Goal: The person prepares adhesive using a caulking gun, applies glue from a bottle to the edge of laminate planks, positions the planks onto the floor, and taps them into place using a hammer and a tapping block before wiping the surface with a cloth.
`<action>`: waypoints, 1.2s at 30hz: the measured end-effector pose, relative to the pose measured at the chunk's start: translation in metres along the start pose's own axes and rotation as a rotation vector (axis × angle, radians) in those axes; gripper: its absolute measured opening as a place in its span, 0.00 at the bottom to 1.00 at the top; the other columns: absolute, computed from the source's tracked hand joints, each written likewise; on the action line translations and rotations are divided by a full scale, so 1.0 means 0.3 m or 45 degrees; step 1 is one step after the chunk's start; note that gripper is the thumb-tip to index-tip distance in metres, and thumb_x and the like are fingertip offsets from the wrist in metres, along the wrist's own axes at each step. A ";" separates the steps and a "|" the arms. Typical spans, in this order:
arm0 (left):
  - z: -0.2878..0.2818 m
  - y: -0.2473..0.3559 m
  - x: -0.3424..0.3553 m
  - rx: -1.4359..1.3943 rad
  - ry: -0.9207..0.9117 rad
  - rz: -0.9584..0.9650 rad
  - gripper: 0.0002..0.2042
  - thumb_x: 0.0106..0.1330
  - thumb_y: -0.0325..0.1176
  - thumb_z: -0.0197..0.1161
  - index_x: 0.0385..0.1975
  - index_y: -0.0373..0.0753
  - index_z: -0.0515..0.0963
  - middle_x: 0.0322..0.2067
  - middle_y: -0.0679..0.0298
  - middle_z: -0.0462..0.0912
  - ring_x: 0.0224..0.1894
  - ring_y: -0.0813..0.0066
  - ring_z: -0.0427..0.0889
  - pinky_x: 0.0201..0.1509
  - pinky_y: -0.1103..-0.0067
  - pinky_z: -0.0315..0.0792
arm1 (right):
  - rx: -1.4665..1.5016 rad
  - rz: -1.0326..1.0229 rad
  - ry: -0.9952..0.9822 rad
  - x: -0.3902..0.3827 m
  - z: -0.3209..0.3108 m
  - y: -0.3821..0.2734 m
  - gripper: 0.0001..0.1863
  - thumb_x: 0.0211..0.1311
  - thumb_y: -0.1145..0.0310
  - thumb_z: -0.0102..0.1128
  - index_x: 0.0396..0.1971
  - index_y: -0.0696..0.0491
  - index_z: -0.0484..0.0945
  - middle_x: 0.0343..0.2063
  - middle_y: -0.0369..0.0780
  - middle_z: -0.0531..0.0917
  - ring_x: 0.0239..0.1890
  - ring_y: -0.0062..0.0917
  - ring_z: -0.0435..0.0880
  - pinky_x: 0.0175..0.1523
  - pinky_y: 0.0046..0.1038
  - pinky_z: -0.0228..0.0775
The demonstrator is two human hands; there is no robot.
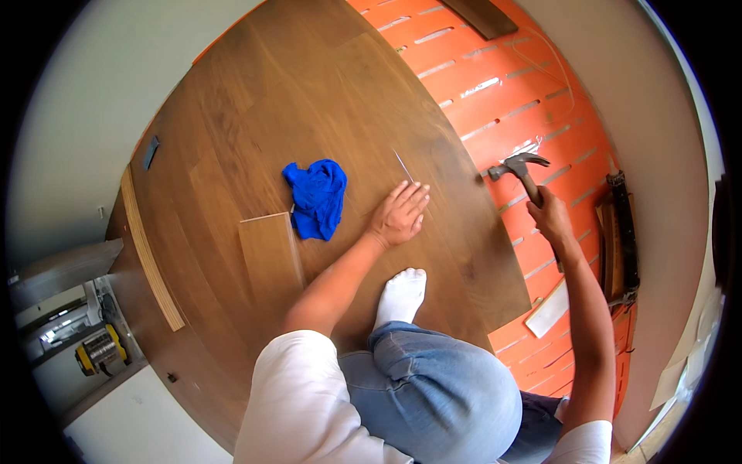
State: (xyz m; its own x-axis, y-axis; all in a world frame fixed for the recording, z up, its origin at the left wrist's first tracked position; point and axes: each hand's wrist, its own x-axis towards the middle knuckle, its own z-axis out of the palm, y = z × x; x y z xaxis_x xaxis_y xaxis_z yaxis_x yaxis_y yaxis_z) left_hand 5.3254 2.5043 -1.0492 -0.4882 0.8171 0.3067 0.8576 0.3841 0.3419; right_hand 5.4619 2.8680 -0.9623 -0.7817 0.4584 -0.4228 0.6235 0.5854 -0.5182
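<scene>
Steel claw hammer w/ dark handle: grip end hidden inside right hand. Thin pale sliver on brown wood plank floor too small to ID. Yellow-black tool near left rim partly hidden.

Counting from the blue cloth, the one rag on the wooden floor. One loose short plank lies just left of it, and one pale wood strip lies further left at the floor's edge. One thin metal sliver sits just right of the cloth. Two hands show: the left hand flat beside the cloth, the right hand well right of it. One hammer is up there. One white-socked foot is below the cloth. One orange underlay sheet lies far right, with one white block on it and one black pull bar at its edge.
</scene>
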 end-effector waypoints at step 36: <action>-0.031 0.175 0.047 -0.263 -0.562 -0.155 0.14 0.52 0.31 0.65 0.39 0.40 0.88 0.45 0.56 0.81 0.49 0.55 0.78 0.53 0.63 0.74 | 0.627 0.395 0.150 -0.706 -0.138 0.284 0.20 0.68 0.71 0.62 0.57 0.63 0.76 0.21 0.31 0.73 0.17 0.14 0.74 0.22 0.21 0.67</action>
State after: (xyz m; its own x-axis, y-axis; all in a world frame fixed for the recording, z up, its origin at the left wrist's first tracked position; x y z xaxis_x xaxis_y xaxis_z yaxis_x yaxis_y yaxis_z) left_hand 5.3622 2.5320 -1.0187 -0.4293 0.8928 -0.1363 0.7272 0.4312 0.5341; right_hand 5.6801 2.8484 -0.8861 -0.5408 0.6459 -0.5389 0.7323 0.0463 -0.6794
